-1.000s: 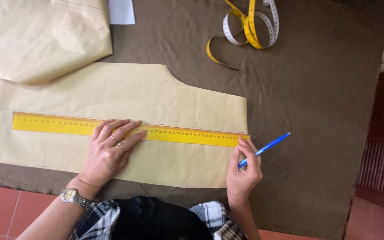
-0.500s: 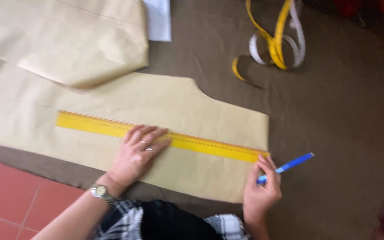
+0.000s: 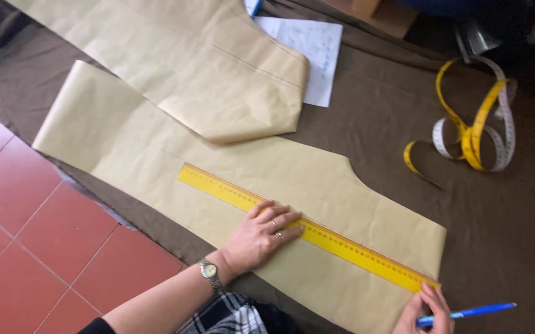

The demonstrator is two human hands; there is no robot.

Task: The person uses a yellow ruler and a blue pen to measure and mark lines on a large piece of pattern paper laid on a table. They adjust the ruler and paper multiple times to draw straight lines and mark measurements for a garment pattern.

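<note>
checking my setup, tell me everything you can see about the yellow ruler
The yellow ruler is long, flat and straight, plastic by its look, with fine dark graduations along one edge. It lies flat on the tan paper pattern piece, running diagonally from upper left to lower right. The left hand presses on its middle, fingers spread across it. The right hand, holding a blue pen, touches its lower right end at the paper's edge.

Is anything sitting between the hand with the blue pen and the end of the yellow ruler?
Nothing visible does. The right hand holds the blue pen with its fingertips already at the near end of the yellow ruler, on the tan paper pattern. The left hand presses the ruler farther along, away from that end.
</note>
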